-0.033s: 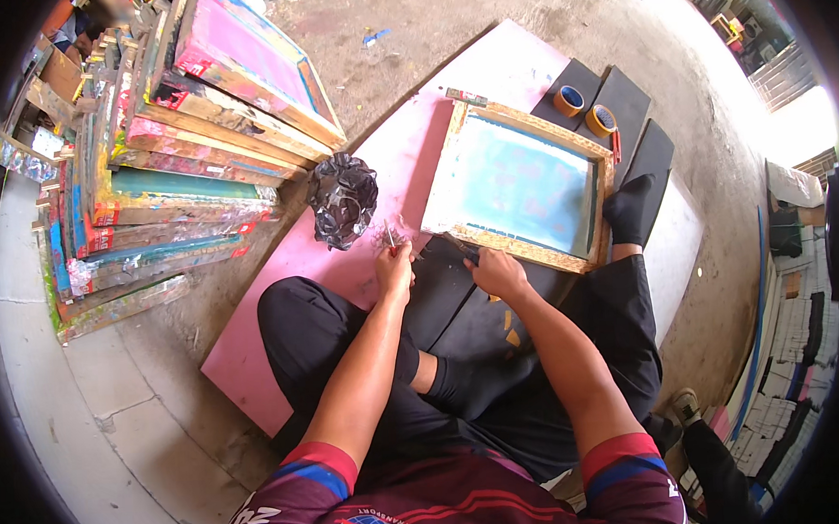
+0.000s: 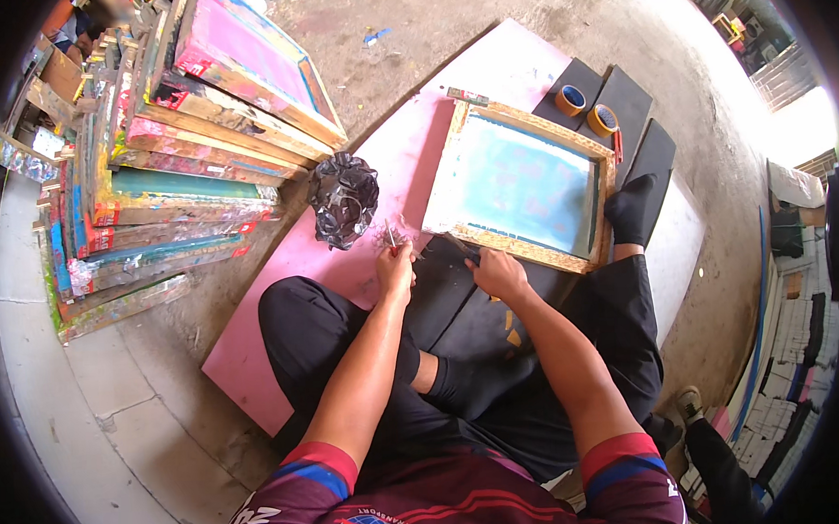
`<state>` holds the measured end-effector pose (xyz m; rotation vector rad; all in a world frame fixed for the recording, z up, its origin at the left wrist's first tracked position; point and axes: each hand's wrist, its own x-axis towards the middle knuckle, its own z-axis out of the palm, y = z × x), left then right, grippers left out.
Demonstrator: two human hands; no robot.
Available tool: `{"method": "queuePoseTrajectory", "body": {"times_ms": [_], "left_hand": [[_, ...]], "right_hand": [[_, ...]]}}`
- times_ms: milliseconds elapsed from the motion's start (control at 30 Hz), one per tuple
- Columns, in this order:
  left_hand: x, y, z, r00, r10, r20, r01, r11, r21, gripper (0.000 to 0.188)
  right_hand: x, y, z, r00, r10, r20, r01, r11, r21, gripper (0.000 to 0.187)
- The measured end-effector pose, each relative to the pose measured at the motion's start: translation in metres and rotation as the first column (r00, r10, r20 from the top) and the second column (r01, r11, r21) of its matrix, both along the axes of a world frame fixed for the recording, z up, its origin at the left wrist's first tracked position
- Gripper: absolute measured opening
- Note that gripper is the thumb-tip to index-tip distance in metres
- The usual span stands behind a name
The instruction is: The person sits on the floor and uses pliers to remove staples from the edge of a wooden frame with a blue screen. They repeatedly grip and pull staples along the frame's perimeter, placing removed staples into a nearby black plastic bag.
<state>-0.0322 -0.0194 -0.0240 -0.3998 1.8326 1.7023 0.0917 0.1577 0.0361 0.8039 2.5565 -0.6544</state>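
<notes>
My left hand (image 2: 397, 267) is closed on a slim tool with a red handle (image 2: 395, 250) and a thin tip; its exact kind is too small to make out. My right hand (image 2: 499, 274) grips a dark-handled tool (image 2: 470, 255), its front end against the near left corner of a screen-printing frame (image 2: 521, 247). Pale wood borders this frame, around a light blue mesh (image 2: 527, 180). Just beyond my left hand lie dark scraps (image 2: 395, 233) on the pink board (image 2: 248, 365). A crumpled black plastic bag (image 2: 343, 202) stands to their left.
Stacked, paint-stained screen frames (image 2: 172, 192) lean at the left. Two tape rolls (image 2: 602, 120) and a red tool (image 2: 618, 146) rest on dark strips (image 2: 617, 98) at the far right. My socked foot (image 2: 632, 211) touches the frame's right side. Another person's shoe (image 2: 689, 403) shows behind right.
</notes>
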Motion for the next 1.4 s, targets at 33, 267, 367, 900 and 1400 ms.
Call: {"method": "queuePoseTrajectory", "body": {"times_ms": [33,267,367,900,1400], "left_hand": [[0.000,0.000,0.001,1.000,0.008,0.009,-0.008,1.000,-0.001,0.025],[-0.007,0.003,0.000,1.000,0.002,0.005,-0.003,0.998,0.056,0.025],[-0.004,0.006,0.005,0.999,-0.040,0.017,0.039,0.998,0.055,0.025],[0.002,0.004,0.002,0.967,-0.255,0.020,0.249,0.958,0.140,0.034],[0.004,0.003,0.006,0.964,-0.265,0.015,0.263,0.961,0.087,0.034]], "right_hand": [[-0.001,-0.004,0.004,0.999,-0.042,0.003,0.042,0.999,-0.018,0.045],[0.006,0.000,-0.020,0.996,0.018,-0.090,-0.008,0.994,0.113,0.038],[0.008,0.004,-0.029,0.991,0.073,-0.114,-0.051,0.981,0.187,0.034],[0.019,0.009,-0.053,0.959,0.176,-0.223,-0.102,0.946,0.308,0.018],[-0.016,0.020,0.036,0.963,0.233,0.137,-0.264,0.921,0.288,0.021]]}}
